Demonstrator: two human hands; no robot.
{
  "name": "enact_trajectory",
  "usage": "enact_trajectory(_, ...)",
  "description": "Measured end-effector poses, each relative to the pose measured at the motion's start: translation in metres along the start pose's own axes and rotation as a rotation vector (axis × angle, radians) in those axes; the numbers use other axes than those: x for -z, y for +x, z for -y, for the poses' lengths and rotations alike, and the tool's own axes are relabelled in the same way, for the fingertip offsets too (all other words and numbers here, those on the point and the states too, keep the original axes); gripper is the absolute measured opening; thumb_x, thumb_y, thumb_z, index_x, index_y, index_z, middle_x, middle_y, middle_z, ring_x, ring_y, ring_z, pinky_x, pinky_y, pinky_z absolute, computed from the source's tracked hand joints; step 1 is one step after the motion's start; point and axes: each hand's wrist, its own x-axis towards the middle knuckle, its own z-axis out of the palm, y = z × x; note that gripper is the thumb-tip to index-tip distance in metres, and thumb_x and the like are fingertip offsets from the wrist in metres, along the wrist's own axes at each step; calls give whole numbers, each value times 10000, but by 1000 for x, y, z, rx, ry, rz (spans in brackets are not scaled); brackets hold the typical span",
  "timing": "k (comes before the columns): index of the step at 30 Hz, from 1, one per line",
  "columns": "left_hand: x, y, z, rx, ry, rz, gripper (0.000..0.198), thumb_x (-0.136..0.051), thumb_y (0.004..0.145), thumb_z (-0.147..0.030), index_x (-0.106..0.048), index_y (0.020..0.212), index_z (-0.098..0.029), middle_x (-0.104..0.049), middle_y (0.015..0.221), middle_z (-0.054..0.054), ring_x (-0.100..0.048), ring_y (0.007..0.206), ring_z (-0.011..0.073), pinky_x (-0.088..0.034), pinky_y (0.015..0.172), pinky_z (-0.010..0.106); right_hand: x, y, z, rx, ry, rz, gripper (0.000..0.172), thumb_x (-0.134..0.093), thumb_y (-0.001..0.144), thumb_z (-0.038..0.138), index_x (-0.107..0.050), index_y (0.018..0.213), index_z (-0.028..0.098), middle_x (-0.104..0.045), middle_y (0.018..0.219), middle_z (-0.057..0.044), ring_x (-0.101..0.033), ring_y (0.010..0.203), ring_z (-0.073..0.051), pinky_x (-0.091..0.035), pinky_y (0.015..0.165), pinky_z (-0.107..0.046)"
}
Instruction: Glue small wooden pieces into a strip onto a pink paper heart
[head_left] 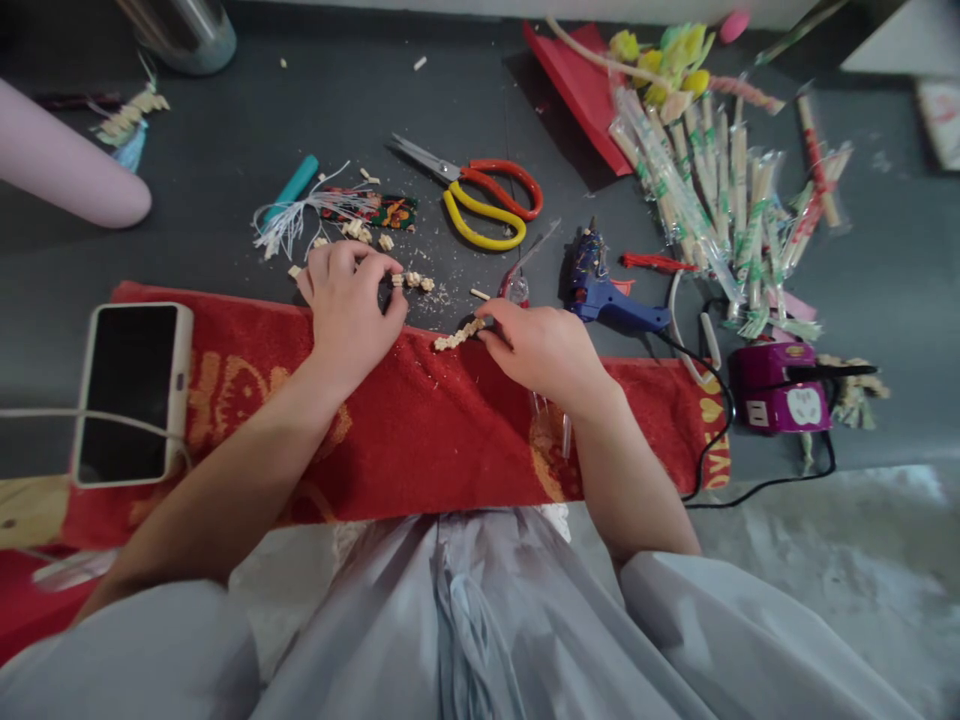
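Observation:
My left hand [349, 305] is over the table's front part, fingers bent and thumb apart from the index finger. Beside its fingertips lies a knobbly clump of small pale wooden pieces [416, 282]; I see no firm grip on it. Between thumb and bent fingers, my right hand [551, 355] pinches one end of a short strip of pale wooden bits [459, 335], held just above the red towel [450, 430]. More wooden bits [357, 231] lie beyond my left fingers. A hot glue gun [615, 295] rests beyond my right hand, its nozzle pointing away.
Scissors [480, 195] with red and yellow handles lie open in the middle. Wrapped sticks [720, 190] are heaped at the back right, beside red paper [574, 90]. A phone [133, 390] with a cable rests on the left. A purple power socket [784, 390] stands right.

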Motion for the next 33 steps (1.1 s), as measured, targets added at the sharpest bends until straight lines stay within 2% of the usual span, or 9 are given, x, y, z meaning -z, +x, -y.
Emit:
enact_trajectory(4,-7,-1,3,-75,-32,-160,176,-676,959,-214,-693,1090,-331,-667,1270,100,-560,1352,419,-495,1094,735,0,1,0,-4,14,1,375,-530,1073,278,-748,1373,224,-868,1053,-112,-759,882,-247,-312,664,-329)
enact_trajectory(7,-8,-1,3,-79,-44,-192,120,-675,977,-229,-698,1055,-317,-686,1244,104,-578,1327,413,-496,1095,733,1,0,0,-11,23,-1,395,-550,1067,286,-735,1410,223,-867,1047,-112,-761,884,-249,-310,671,-326)
enact_trajectory(10,0,1,-2,-83,-69,-150,123,-647,1004,-239,-701,1083,-317,-716,1240,95,-607,1325,390,-502,1132,707,1,-1,-1,-18,39,-30,409,-548,1073,295,-731,1428,210,-863,1015,-115,-756,859,-247,-310,676,-327)
enact_trajectory(12,7,1,-7,-143,-120,-110,125,-632,1016,-250,-695,1098,-322,-753,1175,64,-671,1243,336,-536,1146,634,-2,-1,-3,7,86,-79,408,-549,1071,299,-731,1423,202,-853,971,-103,-740,832,-230,-332,681,-319)
enact_trajectory(15,15,0,-13,-208,-177,-61,109,-623,1023,-279,-711,1079,-312,-790,1093,38,-726,1110,285,-593,1093,532,-7,-1,-6,83,187,-178,389,-551,1057,298,-745,1378,197,-808,880,-61,-694,786,-199,-380,697,-302)
enact_trajectory(17,17,-2,-17,-239,-187,-34,134,-618,1029,-302,-736,1092,-303,-804,1097,37,-739,1075,275,-608,1064,503,-12,-1,-6,129,247,-238,375,-537,1055,294,-760,1340,194,-781,857,-47,-664,760,-185,-412,715,-300)
enact_trajectory(22,16,-12,-23,-334,-217,46,276,-614,1023,-326,-768,1251,-307,-802,1127,43,-753,1057,262,-627,1018,463,-19,-1,-5,256,412,-335,363,-521,1065,296,-770,1309,193,-803,1020,-81,-670,812,-179,-519,818,-309)
enact_trajectory(26,15,-20,-26,-299,-306,104,446,-655,989,-325,-639,1432,-277,-789,1091,34,-759,949,223,-656,925,396,-19,1,-6,352,483,-344,317,-550,1074,307,-788,1241,180,-804,1090,-107,-697,896,-191,-553,852,-315)
enact_trajectory(33,13,-23,-24,-377,-269,71,396,-679,941,-273,-641,1335,-276,-775,1072,42,-766,982,250,-655,959,418,-24,5,-10,460,527,-366,322,-548,1076,230,-824,1235,184,-811,1127,-103,-749,1028,-198,-572,904,-307)
